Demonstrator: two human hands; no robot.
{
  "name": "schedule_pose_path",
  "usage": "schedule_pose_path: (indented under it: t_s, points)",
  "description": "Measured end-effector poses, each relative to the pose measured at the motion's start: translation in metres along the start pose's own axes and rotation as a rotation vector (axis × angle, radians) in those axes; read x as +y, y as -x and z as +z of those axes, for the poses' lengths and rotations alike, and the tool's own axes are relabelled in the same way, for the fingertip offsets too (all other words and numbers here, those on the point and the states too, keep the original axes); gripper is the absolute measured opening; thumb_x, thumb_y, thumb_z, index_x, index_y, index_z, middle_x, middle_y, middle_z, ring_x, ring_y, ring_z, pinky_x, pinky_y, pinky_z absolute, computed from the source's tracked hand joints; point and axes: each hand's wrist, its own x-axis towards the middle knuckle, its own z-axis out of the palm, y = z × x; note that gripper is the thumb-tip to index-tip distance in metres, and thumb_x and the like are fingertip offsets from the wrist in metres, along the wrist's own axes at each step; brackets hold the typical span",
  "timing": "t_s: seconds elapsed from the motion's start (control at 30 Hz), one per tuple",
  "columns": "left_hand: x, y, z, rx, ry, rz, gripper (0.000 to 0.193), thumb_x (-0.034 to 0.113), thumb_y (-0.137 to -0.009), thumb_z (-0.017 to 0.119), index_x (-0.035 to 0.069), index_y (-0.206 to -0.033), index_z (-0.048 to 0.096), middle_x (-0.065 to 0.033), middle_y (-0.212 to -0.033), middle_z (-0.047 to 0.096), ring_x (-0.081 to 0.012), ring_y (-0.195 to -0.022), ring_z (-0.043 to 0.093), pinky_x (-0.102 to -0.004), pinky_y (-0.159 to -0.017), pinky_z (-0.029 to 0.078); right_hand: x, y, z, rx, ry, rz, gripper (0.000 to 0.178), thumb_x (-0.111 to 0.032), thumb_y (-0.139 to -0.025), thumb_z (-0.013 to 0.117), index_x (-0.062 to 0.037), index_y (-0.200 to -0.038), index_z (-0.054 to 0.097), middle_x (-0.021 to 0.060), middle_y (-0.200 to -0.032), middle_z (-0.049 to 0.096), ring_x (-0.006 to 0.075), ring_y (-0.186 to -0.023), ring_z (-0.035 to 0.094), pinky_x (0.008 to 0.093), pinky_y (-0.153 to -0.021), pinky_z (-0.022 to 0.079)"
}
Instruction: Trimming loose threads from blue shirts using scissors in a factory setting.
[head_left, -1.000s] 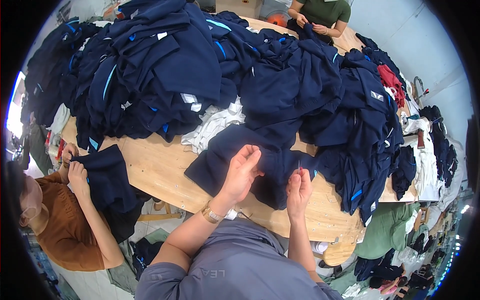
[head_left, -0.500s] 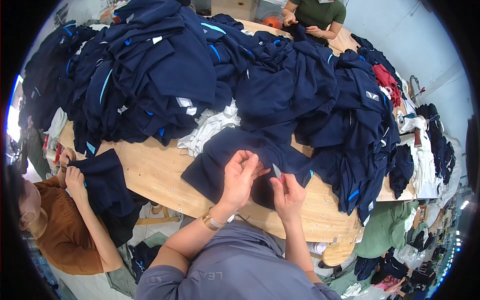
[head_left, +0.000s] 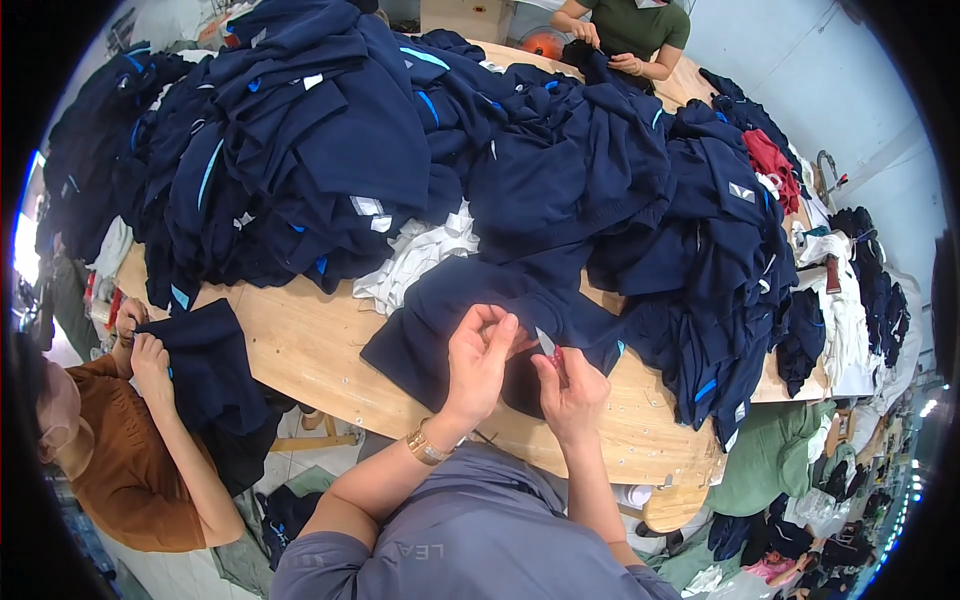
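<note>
A navy garment (head_left: pixel 420 318) lies in front of me, spread over the near edge of the wooden table. My left hand (head_left: pixel 478 362) pinches part of its fabric between thumb and fingers; the exact bit held is hidden by the fingers. Close by on the right, my right hand (head_left: pixel 572 392) is closed around small thread snips (head_left: pixel 547 344) with a red handle. Their pale blade points up and to the left, toward the cloth beside my left fingers. Whether the blade touches the fabric I cannot tell.
Large heaps of navy garments (head_left: pixel 330 140) cover the far side of the wooden table (head_left: pixel 310 340). A crumpled white cloth (head_left: pixel 425 255) lies beyond my garment. One person in brown (head_left: pixel 140 450) handles dark cloth at left; another in green (head_left: pixel 640 30) works across the table.
My right hand has shifted slightly left with the snips, and their blade now points more up and left. The left hand keeps its hold, almost still.
</note>
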Motion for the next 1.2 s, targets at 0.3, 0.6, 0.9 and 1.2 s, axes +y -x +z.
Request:
schedule_pose_path:
  t_s: [0.3, 0.6, 0.9, 1.2]
  points:
    - [-0.001, 0.002, 0.001, 0.008, -0.172, 0.152, 0.011, 0.008, -0.090, 0.053, 0.000, -0.091, 0.046, -0.0043, -0.077, 0.060, -0.0054, -0.071, 0.056, -0.0184, -0.069, 0.046, 0.000, -0.004, -0.003, -0.013, 0.013, -0.038, 0.030, -0.029, -0.076, 0.069, -0.0061, -0.067, 0.052, 0.0051, -0.053, 0.048, 0.0213, -0.040, 0.043, 0.0300, -0.041, 0.032]
    - [-0.004, 0.003, -0.002, -0.001, -0.136, 0.092, 0.009, 0.008, -0.090, 0.053, 0.002, -0.092, 0.047, -0.0058, -0.082, 0.059, -0.0085, -0.076, 0.058, -0.0225, -0.070, 0.047, -0.002, 0.000, -0.001, 0.125, -0.300, 0.250, 0.026, -0.019, -0.075, 0.071, -0.0039, -0.076, 0.050, 0.0035, -0.051, 0.046, 0.0184, -0.039, 0.039, 0.0271, -0.042, 0.032]
    - [0.003, 0.015, 0.004, -0.152, -0.129, -0.038, 0.007, 0.002, -0.088, 0.050, 0.003, -0.093, 0.045, -0.0090, -0.096, 0.060, -0.0154, -0.093, 0.058, -0.0264, -0.086, 0.042, 0.017, 0.000, 0.027, 0.218, -0.151, 0.099, 0.032, 0.003, -0.064, 0.065, -0.0019, -0.084, 0.040, 0.0134, -0.085, 0.042, 0.0237, -0.072, 0.047, 0.0298, -0.061, 0.041]
    - [0.010, 0.007, -0.003, -0.108, -1.373, 0.639, 0.042, 0.001, -0.068, 0.066, 0.002, -0.108, 0.051, -0.0128, -0.094, 0.059, -0.0262, -0.094, 0.053, -0.0354, -0.089, 0.038, 0.027, -0.020, -0.006, 0.164, -0.701, 0.444, 0.022, 0.005, -0.071, 0.056, -0.0022, -0.086, 0.043, 0.0047, -0.079, 0.057, 0.0078, -0.068, 0.052, 0.0204, -0.065, 0.042]
